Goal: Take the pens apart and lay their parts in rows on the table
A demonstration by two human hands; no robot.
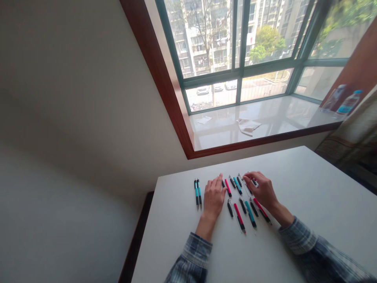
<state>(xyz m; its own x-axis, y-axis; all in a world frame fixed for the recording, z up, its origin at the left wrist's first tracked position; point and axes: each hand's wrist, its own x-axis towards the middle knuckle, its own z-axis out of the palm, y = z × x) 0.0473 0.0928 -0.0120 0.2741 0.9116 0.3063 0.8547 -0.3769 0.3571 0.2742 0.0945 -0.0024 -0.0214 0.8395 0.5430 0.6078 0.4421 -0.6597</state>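
My left hand (214, 196) lies on the table with its fingers stretched out, beside a red pen barrel (228, 188) and a dark piece partly hidden behind the fingers. My right hand (262, 189) is bent over the back row of pen parts, thumb and forefinger pinched; what they hold, if anything, is too small to tell. A teal pen barrel (237, 186) and a black pen grip (232, 182) lie between the hands. Nearer me is a row with another red barrel (239, 218), another teal barrel (251, 214) and several black pieces. The right hand covers some parts.
Two teal-and-black pens (198, 193) lie side by side left of my left hand. The white table (173, 228) stands against the wall below a window. On the sill (218, 135) are a crumpled cloth or paper (247, 126) and plastic bottles (349, 103). A curtain hangs at right.
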